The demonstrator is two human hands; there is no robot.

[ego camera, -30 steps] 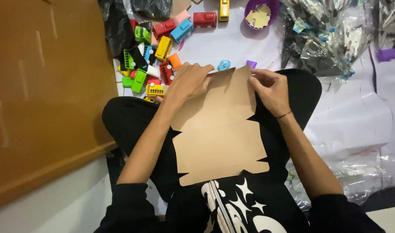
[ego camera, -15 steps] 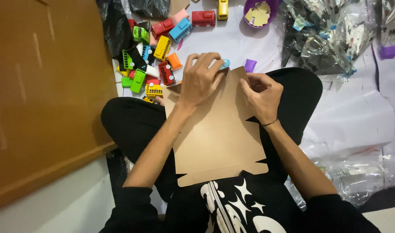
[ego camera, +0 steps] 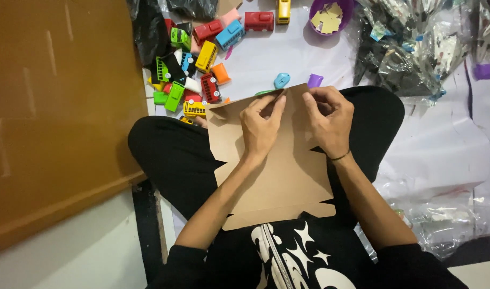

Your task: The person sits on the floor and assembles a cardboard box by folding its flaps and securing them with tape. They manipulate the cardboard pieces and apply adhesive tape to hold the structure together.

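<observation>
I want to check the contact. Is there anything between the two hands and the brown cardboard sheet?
Nothing visible. The left hand and right hand both rest directly on the brown cardboard sheet, fingers at its far edge.

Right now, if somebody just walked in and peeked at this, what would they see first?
First, the big flat brown cardboard sheet lying across the seated person's lap, with the left hand and right hand pressed side by side on its far edge. Next, the bright heap of little toy buses on the floor past the left knee. A purple bowl of yellow scraps sits at the top, beside crinkly plastic bags.
</observation>
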